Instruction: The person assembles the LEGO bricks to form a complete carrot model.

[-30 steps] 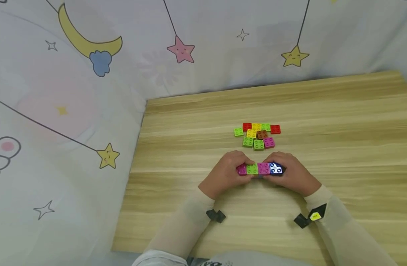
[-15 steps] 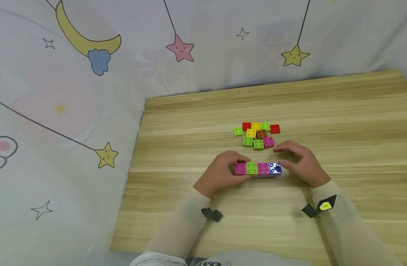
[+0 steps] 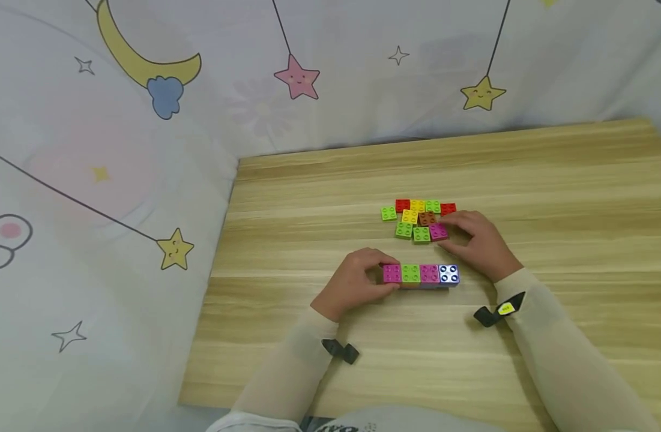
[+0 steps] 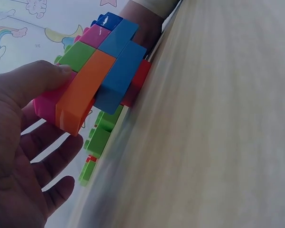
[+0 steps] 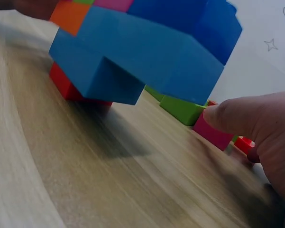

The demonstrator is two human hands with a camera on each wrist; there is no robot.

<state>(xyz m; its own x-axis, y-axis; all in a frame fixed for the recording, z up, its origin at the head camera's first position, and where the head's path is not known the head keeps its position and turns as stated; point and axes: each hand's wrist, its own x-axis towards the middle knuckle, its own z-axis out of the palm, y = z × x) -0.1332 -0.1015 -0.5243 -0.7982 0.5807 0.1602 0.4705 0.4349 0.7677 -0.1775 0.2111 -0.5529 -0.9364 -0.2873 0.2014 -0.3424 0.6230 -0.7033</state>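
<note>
Fingers of your left hand (image 3: 352, 285) pinch the stack (image 3: 410, 274), likely light, stiff and best side-held; your right hand (image 3: 481, 246) straddles the pink block (image 3: 438, 232), grip unclear.

Lowest in the stack (image 5: 133, 42) is a red block (image 5: 64, 85); beyond the stack, a green block (image 5: 182, 110), a pink block (image 5: 213, 134) and the right hand (image 5: 265, 126).

The left hand (image 3: 347, 285) pinches, aimed toward two o'clock — the right hand (image 3: 482, 246) aims toward ten, its thumb (image 3: 456, 248) and fingers (image 3: 462, 220) parted.
</note>
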